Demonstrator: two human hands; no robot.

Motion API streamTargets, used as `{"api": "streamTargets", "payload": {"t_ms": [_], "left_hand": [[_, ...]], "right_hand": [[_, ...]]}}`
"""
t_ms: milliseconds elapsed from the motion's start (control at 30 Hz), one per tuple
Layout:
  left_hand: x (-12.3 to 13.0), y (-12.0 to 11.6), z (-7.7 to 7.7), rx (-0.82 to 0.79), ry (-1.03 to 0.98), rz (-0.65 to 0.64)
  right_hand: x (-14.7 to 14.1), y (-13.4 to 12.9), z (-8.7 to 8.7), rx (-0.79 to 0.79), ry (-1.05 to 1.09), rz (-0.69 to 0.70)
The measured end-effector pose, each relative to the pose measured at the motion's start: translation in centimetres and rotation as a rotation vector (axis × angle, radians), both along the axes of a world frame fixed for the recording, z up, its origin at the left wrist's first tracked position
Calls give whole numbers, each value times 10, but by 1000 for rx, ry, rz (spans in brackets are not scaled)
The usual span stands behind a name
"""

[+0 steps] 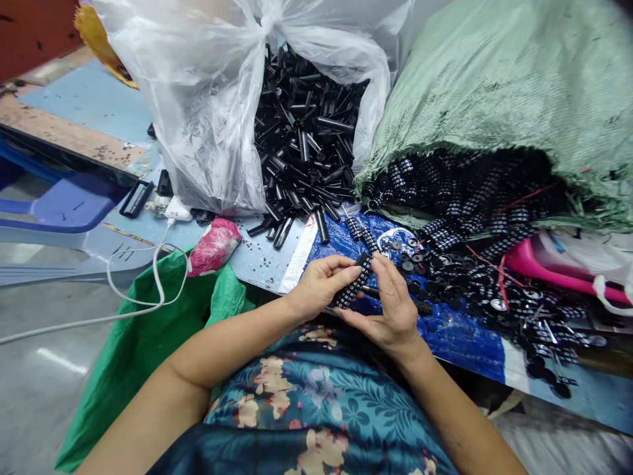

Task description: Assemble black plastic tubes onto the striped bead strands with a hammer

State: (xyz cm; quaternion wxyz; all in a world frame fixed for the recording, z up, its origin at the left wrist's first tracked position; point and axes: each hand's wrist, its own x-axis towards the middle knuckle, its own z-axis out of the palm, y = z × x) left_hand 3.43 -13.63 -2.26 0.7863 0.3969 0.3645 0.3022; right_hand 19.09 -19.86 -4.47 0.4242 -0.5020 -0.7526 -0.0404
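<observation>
Between both hands, in front of the body, is a black strip with rows of small white marks [353, 285]. My left hand [324, 282] pinches it from the left, thumb on top. My right hand [390, 305] has its fingers closed on the strip's right side. A dark rod [370, 291] shows beside the strip, partly hidden by my right hand. Below and around them lies a blue printed sheet [459, 343]. Similar patterned black pieces [360, 231] and loose black discs [408, 266] lie just beyond my fingers.
A clear plastic bag [212, 112] spills black tubes [297, 145]. At right, a green woven sack [494, 79] holds patterned pieces, beside a pink container [539, 267]. A pink wrapped bundle [215, 247], white cable [159, 277], green bag [143, 349] and blue chair [69, 201] are left.
</observation>
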Motion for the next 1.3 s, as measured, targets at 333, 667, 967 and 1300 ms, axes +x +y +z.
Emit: {"api": "streamTargets", "payload": {"t_ms": [333,667,967,1300], "left_hand": [[-73,60,-22,920,858,-132],[-71,83,-16,689,832,-396],[-59,96,-21,729,883,-549],[-178,94,72,829,1213,-983]], "right_hand": [[38,-15,-33,-222,-344,-158],[15,8,-9,-159,-357,-99],[-11,2,-8,-143,-274,175],[43,-14,-19,-224,-183,30]]}}
